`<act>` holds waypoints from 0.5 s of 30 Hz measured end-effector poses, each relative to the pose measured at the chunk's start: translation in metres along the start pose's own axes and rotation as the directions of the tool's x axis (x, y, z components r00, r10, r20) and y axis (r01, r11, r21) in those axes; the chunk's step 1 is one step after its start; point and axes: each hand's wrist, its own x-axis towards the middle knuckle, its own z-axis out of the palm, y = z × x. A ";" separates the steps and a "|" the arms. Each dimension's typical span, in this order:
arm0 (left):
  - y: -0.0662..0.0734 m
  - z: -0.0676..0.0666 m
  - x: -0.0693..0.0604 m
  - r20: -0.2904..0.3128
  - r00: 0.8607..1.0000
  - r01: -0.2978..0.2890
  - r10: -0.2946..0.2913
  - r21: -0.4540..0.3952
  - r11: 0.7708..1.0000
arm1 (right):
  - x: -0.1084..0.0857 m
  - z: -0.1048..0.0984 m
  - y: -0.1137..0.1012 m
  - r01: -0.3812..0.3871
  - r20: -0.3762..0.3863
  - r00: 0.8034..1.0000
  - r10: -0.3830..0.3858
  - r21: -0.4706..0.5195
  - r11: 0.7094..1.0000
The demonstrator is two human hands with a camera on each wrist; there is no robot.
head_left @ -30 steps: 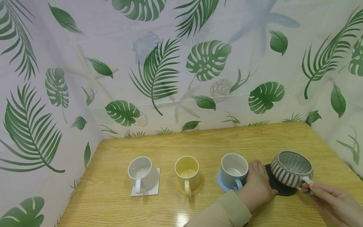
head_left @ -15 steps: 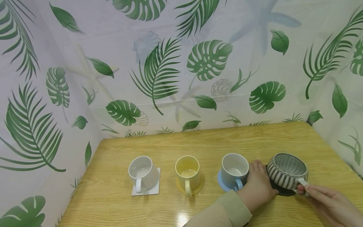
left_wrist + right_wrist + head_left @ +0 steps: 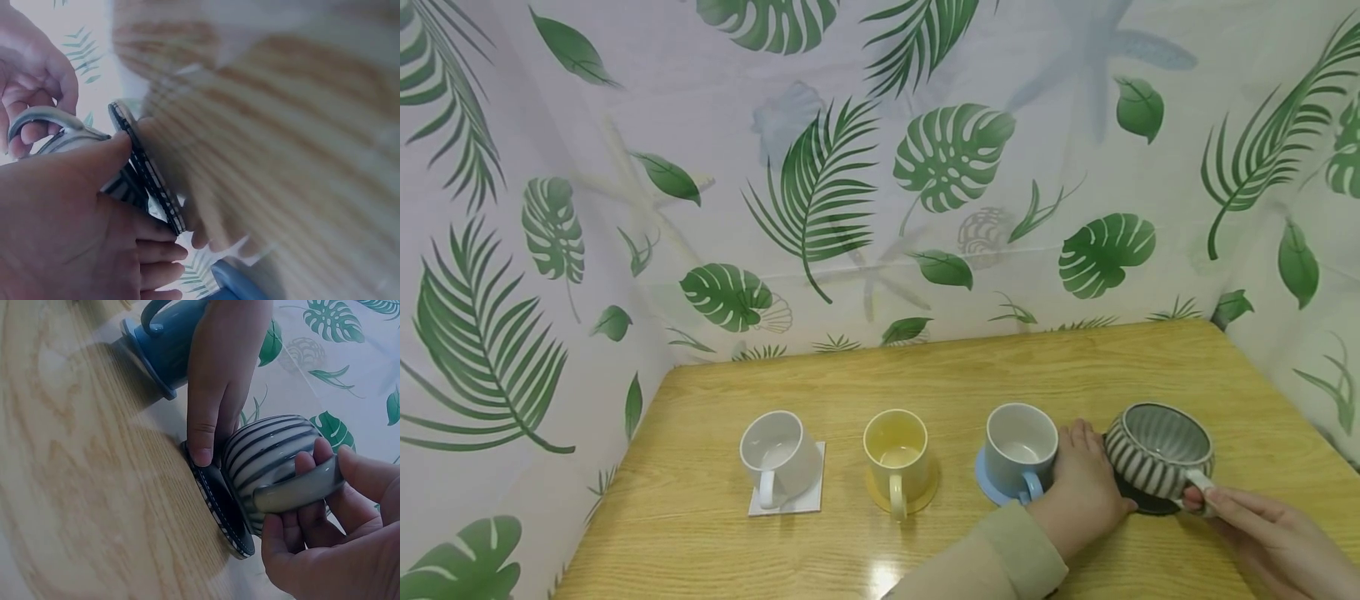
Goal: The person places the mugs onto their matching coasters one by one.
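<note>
My right hand (image 3: 1273,533) holds the handle of a grey-and-white striped cup (image 3: 1157,454), its fingers curled through and around it. The cup stands over a dark round coaster (image 3: 1150,502), largely covering it. In the right wrist view the cup's base (image 3: 250,519) is at the coaster (image 3: 231,525); whether it rests fully flat, I cannot tell. My left hand (image 3: 1082,492) lies between this coaster and the blue mug (image 3: 1021,450). Its thumb touches the coaster's near edge, and its fingers stretch straight along the left side, seen also in the left wrist view (image 3: 81,219).
The blue mug stands on a blue coaster (image 3: 983,483). Farther left are a yellow mug (image 3: 895,458) on a yellow coaster (image 3: 931,492) and a white mug (image 3: 782,462) on a square white coaster (image 3: 797,506). The wooden table (image 3: 850,375) meets leaf-patterned cloth walls (image 3: 880,208).
My right hand has brought the striped cup left and down over the dark coaster; in the last half second it has stayed there. My left hand has kept its place.
</note>
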 end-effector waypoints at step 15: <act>0.007 -0.010 -0.007 0.066 0.991 0.106 -0.113 0.104 0.989 | 0.001 0.002 -0.007 -0.244 -0.051 0.969 0.241 -0.065 0.968</act>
